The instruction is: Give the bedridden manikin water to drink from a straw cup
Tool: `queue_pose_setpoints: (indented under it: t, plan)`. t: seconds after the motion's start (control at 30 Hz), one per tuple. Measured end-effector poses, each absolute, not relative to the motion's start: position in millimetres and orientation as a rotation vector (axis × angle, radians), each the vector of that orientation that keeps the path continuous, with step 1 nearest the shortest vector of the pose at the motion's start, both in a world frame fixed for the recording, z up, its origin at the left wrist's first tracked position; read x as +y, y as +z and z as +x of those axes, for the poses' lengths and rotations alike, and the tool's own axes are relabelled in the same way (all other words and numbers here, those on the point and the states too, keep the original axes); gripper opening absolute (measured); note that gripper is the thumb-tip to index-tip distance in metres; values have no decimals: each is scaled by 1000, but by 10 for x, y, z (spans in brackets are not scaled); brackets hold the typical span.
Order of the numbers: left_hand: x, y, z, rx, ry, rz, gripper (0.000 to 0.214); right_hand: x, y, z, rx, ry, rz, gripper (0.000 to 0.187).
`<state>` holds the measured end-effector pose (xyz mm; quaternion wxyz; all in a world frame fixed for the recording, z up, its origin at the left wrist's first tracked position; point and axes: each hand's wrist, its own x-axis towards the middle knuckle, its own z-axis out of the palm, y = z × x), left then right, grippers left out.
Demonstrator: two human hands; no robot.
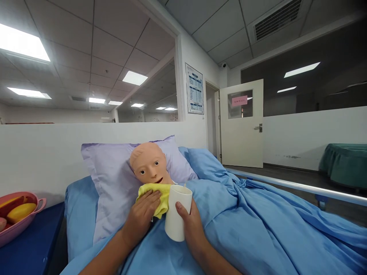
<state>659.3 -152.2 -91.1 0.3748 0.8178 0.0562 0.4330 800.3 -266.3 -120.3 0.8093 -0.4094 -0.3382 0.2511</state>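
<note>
A training manikin [149, 162] lies in a bed, its head on a lilac pillow [111, 179] and its body under a blue sheet [258, 221]. My left hand [142, 217] presses a yellow cloth [156, 194] under the manikin's chin, fingers lying on the cloth. My right hand [192, 227] is wrapped round a white cup [177, 212], held upright beside the cloth and close to the manikin's mouth.
A pink basin [30, 219] with yellow and red fruit-like items stands on a dark blue surface [31, 244] at the left. A metal bed rail [301, 187] runs along the right side. Beyond it are a white door [242, 124] and a green-covered bed [344, 162].
</note>
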Motion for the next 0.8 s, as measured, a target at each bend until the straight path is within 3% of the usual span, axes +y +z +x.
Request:
queue_pose_setpoints:
  t: [0.2, 0.33, 0.5, 0.67, 0.8]
  plan:
    - [-1502, -498, 6745, 52, 1498, 2146, 20, -2681, -1200, 8007, -730, 535, -898, 75]
    - [-1511, -497, 6906, -7, 1350, 2318, 22, -2677, -1198, 8002, -727, 525, -920, 75]
    - [-1438, -908, 6896, -80, 1276, 2723, 34, -2639, -1216, 8001, -739, 516, -869, 64]
    - [-1343, -1085, 6761, -329, 1590, 2910, 34, -2648, -1209, 8006, -732, 535, -894, 67]
    - [-1399, -762, 6732, -328, 1836, 2806, 22, -2622, -1231, 8032, -710, 559, -903, 76]
